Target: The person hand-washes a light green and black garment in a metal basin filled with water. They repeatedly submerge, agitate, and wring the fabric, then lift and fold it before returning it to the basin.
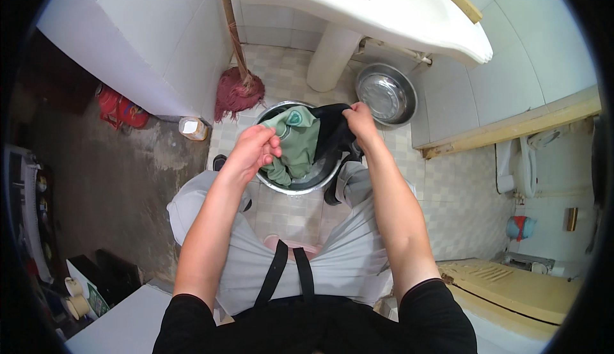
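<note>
A metal basin stands on the tiled floor between my feet, with wet-looking clothes in it and over its rim. My left hand is at the basin's left side, fingers curled, thumb and forefinger pinching the edge of a light green garment with a small dark emblem. On the right, my right hand grips a black garment near its upper corner and lifts it above the rim. Black and green cloth lie side by side; whether they are one piece I cannot tell.
A second metal basin sits under the white sink, right of its pedestal. A red mop leans left by the wall, near a jar. Below me shows a pink seat. A red bag lies far left.
</note>
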Tool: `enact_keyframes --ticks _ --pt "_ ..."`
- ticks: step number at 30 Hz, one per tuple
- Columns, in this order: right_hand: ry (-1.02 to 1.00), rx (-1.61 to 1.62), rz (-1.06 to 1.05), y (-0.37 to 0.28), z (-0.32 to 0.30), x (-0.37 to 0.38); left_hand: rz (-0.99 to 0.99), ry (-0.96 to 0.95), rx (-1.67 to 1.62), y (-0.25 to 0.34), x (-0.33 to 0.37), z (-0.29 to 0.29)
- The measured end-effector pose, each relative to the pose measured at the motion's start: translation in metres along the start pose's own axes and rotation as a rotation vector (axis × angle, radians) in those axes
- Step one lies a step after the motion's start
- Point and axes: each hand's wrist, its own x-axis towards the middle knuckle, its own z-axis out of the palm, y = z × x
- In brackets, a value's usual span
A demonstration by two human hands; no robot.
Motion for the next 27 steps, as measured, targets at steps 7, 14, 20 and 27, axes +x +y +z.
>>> enact_keyframes --ticks 7,14,20,27 --pt "-0.416 1.079 0.349 -0.052 -0.018 -0.023 -0.061 0.023 0.239 -0.006 -0.002 0.009" --pt "-0.658 1.405 0.444 -0.067 0.0 -0.036 0.135 0.086 0.87 -0.056 0.013 0.004" --pt "-0.74 1.488 0.495 -0.077 0.012 -0.055 0.234 0.073 1.016 -0.075 0.031 -0.004" --pt "-0.824 1.504 0.432 -0.079 0.015 -0.067 -0.141 0.052 0.594 -0.071 0.039 0.0"
